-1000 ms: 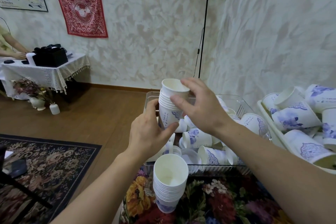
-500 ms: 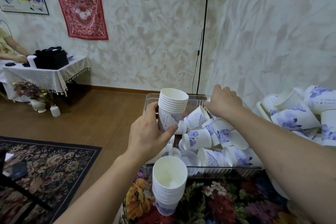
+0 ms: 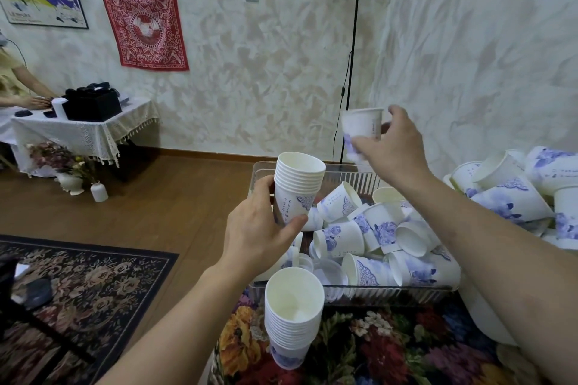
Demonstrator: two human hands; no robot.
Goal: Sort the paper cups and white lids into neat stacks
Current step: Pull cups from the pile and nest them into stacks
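My left hand (image 3: 256,228) grips a stack of white paper cups with blue print (image 3: 297,184), held upright over the left end of a clear plastic bin (image 3: 391,289). Above the bin's far edge, my right hand (image 3: 391,147) holds a single paper cup (image 3: 362,126) upright in the air. Inside the bin lie several loose cups (image 3: 375,228) on their sides, with white lids (image 3: 325,269) at the near left. A second cup stack (image 3: 292,316) stands on the floral tablecloth in front of the bin.
A white tray heaped with more cups (image 3: 516,191) sits to the right of the bin. A floor lamp pole (image 3: 352,56) rises behind it. On the left are wooden floor, a patterned rug (image 3: 78,284), and a person at a cloth-covered side table (image 3: 81,131).
My right hand reached into the far side of the bin, took one cup and lifted it above the bin. My left hand keeps holding its stack in about the same place.
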